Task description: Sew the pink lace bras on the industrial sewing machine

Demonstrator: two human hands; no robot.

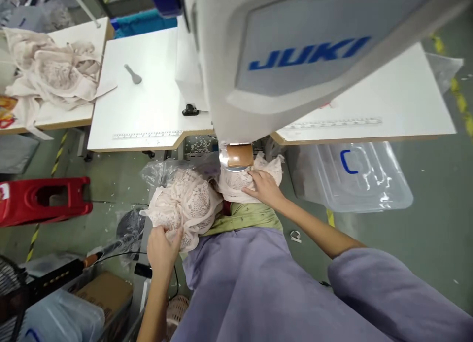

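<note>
- Wearing purple clothing (240, 283), with green cloth (242, 219) lying across the lap.
- Gripping the near edge of a lace bundle (199, 201) between thumb and fingers of the left hand (164, 246); holding it at the left of the lap, bunched and folded, with crumpled clear plastic (158, 172) just beyond.
- Resting the right hand (268, 188) on a lace piece (232, 189), thumb set slightly apart from the forefinger; cannot tell whether pinching the cloth or only pressing on it.
- Keeping the lace piece directly below the lower end of a white sewing machine (229, 85), partly hidden by it; cannot tell whether joined to the lace bundle.
- Facing blue JUKI lettering (310, 53) on the machine's side.
- Sitting before a white counter (155, 105), with a grey spoon-shaped tool (133, 75) lying left of the machine.
- Having a clear plastic box (354, 184) below the counter's right part and a red stool (18, 206) on the floor, well off to the left.
- Showing, farther left, pale garments (55, 71) heaped on another counter (83, 34).
</note>
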